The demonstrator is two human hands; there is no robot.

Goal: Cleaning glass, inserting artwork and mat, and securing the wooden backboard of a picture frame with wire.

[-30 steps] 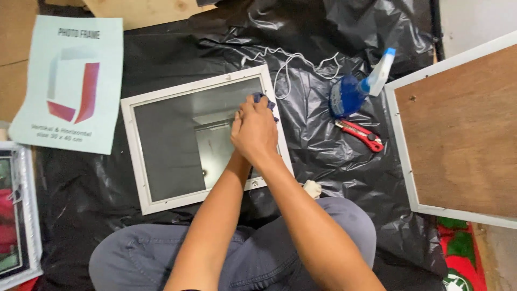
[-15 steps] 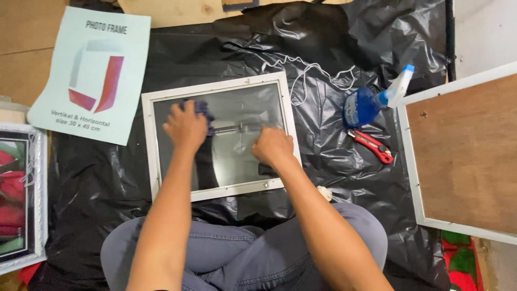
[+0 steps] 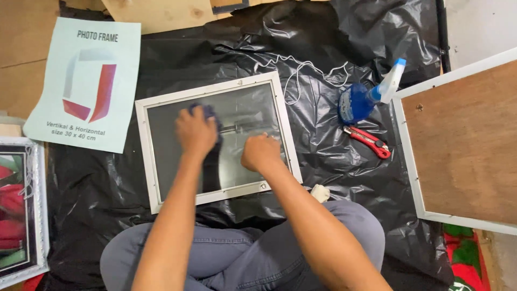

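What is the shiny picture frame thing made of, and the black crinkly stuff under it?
The frame's pane looks like glass: smooth and glossy, mirroring the arms above it. Its white border has a matte painted look, wood or plastic, hard to tell. The black sheet seems thin plastic film: creased, with shiny highlights. The left hand presses a dark blue cloth, apparently soft fabric, on the pane; the right hand rests there too.

A picture frame [image 3: 215, 143] lies mid-sheet on the plastic sheet [image 3: 334, 178]. A spray bottle [image 3: 366, 97] and a cutter [image 3: 367, 142] lie to its right, a paper sheet [image 3: 86, 86] at the left edge.
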